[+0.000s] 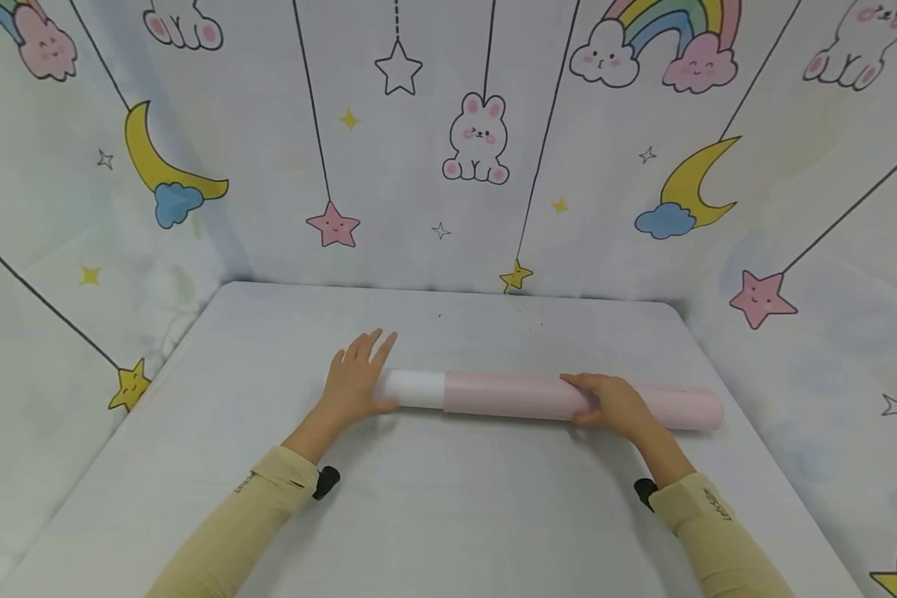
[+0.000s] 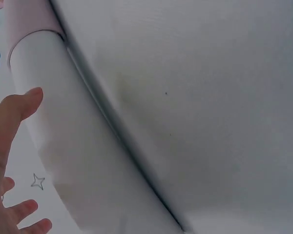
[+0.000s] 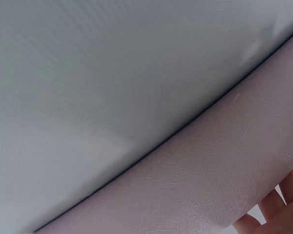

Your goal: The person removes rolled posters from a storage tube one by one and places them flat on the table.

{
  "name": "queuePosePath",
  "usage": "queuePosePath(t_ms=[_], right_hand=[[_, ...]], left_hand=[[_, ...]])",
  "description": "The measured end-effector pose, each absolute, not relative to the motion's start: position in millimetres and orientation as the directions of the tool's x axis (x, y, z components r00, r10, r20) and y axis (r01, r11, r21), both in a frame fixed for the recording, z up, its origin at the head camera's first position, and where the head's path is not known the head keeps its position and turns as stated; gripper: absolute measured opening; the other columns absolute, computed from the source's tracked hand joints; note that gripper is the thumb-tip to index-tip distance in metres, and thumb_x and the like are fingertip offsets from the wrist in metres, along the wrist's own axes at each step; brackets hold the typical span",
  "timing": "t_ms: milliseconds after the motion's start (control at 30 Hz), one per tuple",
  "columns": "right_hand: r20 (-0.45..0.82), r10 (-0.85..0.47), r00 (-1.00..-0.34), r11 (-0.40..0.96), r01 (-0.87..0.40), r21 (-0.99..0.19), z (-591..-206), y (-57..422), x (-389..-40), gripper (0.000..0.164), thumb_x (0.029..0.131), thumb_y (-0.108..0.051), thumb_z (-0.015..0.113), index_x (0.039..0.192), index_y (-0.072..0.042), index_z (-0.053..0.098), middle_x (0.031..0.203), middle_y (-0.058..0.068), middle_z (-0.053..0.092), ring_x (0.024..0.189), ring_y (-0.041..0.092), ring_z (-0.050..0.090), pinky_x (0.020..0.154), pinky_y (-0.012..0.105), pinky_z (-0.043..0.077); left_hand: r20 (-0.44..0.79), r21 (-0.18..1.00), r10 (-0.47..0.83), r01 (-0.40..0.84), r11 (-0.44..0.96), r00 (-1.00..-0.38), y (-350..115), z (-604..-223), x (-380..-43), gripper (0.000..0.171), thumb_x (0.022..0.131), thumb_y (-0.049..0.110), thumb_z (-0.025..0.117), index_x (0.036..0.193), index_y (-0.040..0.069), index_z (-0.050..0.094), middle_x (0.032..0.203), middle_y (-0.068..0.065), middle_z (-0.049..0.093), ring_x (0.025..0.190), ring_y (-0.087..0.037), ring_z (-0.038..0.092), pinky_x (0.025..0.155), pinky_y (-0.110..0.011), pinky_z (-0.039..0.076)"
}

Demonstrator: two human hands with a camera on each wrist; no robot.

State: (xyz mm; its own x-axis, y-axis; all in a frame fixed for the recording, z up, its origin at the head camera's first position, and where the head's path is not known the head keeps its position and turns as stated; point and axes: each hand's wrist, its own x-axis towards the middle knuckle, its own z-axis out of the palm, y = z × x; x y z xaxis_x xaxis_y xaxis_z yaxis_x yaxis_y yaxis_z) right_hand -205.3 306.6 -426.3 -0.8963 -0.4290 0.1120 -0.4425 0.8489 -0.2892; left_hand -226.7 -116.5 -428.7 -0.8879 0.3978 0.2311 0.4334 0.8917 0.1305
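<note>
A long tube lies across the table, its right part a pink sleeve (image 1: 512, 396) with a faintly creased surface. From the sleeve's left end comes a narrower white tube (image 1: 419, 389), and the pink rim around it shows in the left wrist view. My left hand (image 1: 353, 384) is at the white tube's left end, fingers spread and mostly straight; whether the thumb touches it I cannot tell. Over the pink sleeve, my right hand (image 1: 615, 404) grips with thumb on the near side and fingers across the top. The right wrist view shows its fingertips (image 3: 271, 204) beside the sleeve.
The white table (image 1: 448, 515) has rounded far corners. Behind and beside it hang white cloth walls (image 1: 419, 166) printed with stars, moons and a rabbit. Small dark specks dot the far tabletop. A black wrist device (image 1: 327, 482) shows at the left cuff.
</note>
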Motion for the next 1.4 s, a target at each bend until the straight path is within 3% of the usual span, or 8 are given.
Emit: queuePosePath(t_ms=[133,333,500,767,1033,1400], right_hand=[[0.119,-0.426,-0.897,0.85,-0.442,-0.286,-427.7,307.1,-205.7,0.063,0.067,-0.019,0.08,0.125,-0.008,0.056,0.119,0.013,0.059,0.108,0.035,0.054,0.089,0.05,0.04],[0.137,-0.427,-0.894,0.848,-0.449,-0.282,-428.3,307.2,-205.6,0.064,0.066,-0.02,0.081,0.125,-0.008,0.057,0.118,0.013,0.06,0.107,0.035,0.055,0.088,0.049,0.041],[0.143,-0.427,-0.893,0.842,-0.45,-0.297,-428.7,305.9,-205.3,0.064,0.066,-0.019,0.081,0.124,-0.008,0.057,0.118,0.013,0.06,0.107,0.035,0.055,0.089,0.049,0.041],[0.138,-0.417,-0.898,0.846,-0.439,-0.302,-427.5,305.1,-204.8,0.064,0.066,-0.018,0.081,0.124,-0.007,0.057,0.118,0.014,0.06,0.108,0.036,0.054,0.089,0.05,0.041],[0.148,-0.423,-0.894,0.841,-0.448,-0.304,-426.3,305.3,-204.9,0.064,0.065,-0.019,0.081,0.124,-0.007,0.058,0.117,0.014,0.06,0.107,0.036,0.055,0.088,0.05,0.041],[0.129,-0.417,-0.899,0.842,-0.436,-0.318,-431.0,308.1,-206.6,0.065,0.066,-0.02,0.08,0.126,-0.008,0.056,0.12,0.013,0.059,0.11,0.035,0.053,0.091,0.05,0.039]], left_hand=[[0.157,0.048,0.468,0.48,0.876,-0.87,-101.9,-432.4,-232.3,0.115,0.055,0.048,0.084,0.144,0.009,0.023,0.142,-0.018,0.03,0.127,-0.036,0.031,0.094,-0.055,0.033],[0.069,-0.034,0.523,0.522,0.852,-0.85,-83.4,-434.7,-238.7,0.105,0.056,0.044,0.085,0.138,0.005,0.032,0.132,-0.014,0.042,0.12,-0.032,0.04,0.094,-0.05,0.034],[-0.001,-0.004,0.525,0.525,0.851,-0.851,-74.8,-435.9,-244.4,0.099,0.055,0.039,0.087,0.134,0.005,0.038,0.122,-0.014,0.05,0.112,-0.032,0.047,0.094,-0.048,0.035],[-0.134,0.139,0.507,0.491,0.86,-0.851,-67.9,-435.6,-252.2,0.08,0.058,0.028,0.086,0.125,0.006,0.048,0.11,-0.013,0.058,0.102,-0.029,0.054,0.088,-0.045,0.041],[-0.163,0.059,0.484,0.481,0.875,-0.86,-61.2,-438.4,-256.3,0.059,0.057,0.03,0.087,0.099,0.005,0.055,0.091,-0.008,0.059,0.084,-0.026,0.058,0.072,-0.039,0.048],[-0.146,0.027,0.484,0.486,0.874,-0.863,-58.6,-435.8,-250.4,0.055,0.058,0.028,0.087,0.095,0.004,0.055,0.09,-0.009,0.06,0.083,-0.025,0.059,0.073,-0.037,0.049]])
